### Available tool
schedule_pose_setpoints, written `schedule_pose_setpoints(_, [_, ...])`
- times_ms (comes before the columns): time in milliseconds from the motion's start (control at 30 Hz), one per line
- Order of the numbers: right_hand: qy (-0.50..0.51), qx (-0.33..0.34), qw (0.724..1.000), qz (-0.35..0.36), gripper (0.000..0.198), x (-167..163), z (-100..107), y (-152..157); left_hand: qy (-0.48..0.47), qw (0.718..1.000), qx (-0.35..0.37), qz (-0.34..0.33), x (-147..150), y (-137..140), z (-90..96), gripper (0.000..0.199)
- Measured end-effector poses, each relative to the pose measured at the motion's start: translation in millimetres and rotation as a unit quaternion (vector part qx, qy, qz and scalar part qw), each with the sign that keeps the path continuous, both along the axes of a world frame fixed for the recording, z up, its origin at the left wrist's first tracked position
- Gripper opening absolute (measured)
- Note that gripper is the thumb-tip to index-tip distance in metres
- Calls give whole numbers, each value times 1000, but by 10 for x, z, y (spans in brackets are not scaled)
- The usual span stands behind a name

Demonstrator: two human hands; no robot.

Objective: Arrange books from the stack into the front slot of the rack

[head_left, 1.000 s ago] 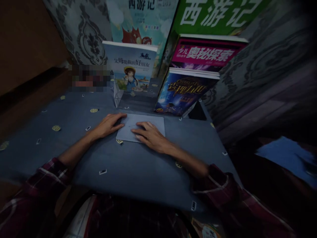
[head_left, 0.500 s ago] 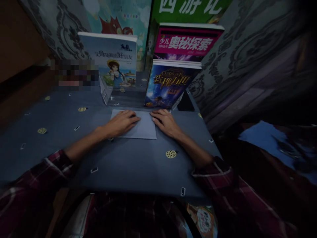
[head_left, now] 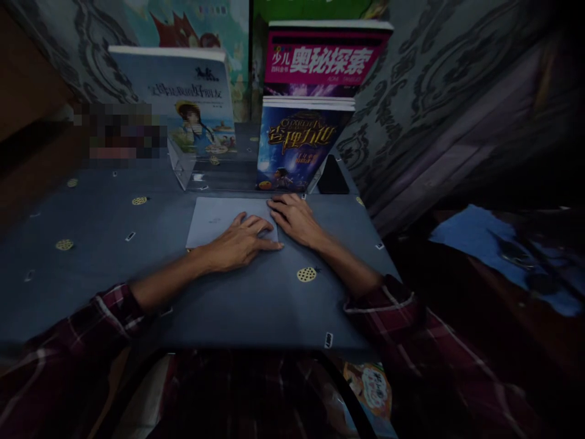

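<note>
A pale sheet of paper (head_left: 212, 219) lies flat on the table, with faint small marks near its middle. Across its lower right part rests my left hand (head_left: 242, 242), fingers bent and somewhat spread, the thumb stretched toward the right edge. My right hand (head_left: 295, 219) lies palm down at the sheet's upper right corner, its fingertips touching that edge. Neither hand grips anything that I can see. Just beyond the paper stands a clear book stand (head_left: 219, 183).
On the stand are a light blue book (head_left: 201, 91) and a dark blue book (head_left: 304, 143), with a pink book (head_left: 324, 64) behind. A dark flat object (head_left: 333, 177) lies right of the stand. Blue cloth (head_left: 475, 235) is at the far right. Patterned cloth covers the table (head_left: 219, 311).
My left hand has slid right and nearer me, from the sheet's upper middle to its lower right. My right hand keeps to the right edge. The view has shifted slightly.
</note>
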State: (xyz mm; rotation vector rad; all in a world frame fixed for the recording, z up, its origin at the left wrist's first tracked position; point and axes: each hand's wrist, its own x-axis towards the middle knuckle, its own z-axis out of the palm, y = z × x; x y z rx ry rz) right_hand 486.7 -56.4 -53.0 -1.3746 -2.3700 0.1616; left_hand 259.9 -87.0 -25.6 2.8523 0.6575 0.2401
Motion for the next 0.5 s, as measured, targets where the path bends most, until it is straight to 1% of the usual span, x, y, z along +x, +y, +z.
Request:
schedule_pose_setpoints(133, [-16, 22, 1000, -14, 43, -34, 10, -42, -10, 1000, 6, 2, 7, -11, -4, 41])
schedule_pose_setpoints(267, [-41, 50, 998, -9, 41, -71, 33, -104, -12, 1000, 15, 1, -7, -25, -11, 39])
schedule_pose_setpoints(400, [-60, 55, 997, -10, 39, -78, 62, -136, -6, 1000, 23, 1, -11, -34, -13, 38])
schedule_pose_setpoints(500, [-45, 45, 998, -3, 38, -114, 135, -89, -6, 1000, 22, -3, -3, -44, -14, 38])
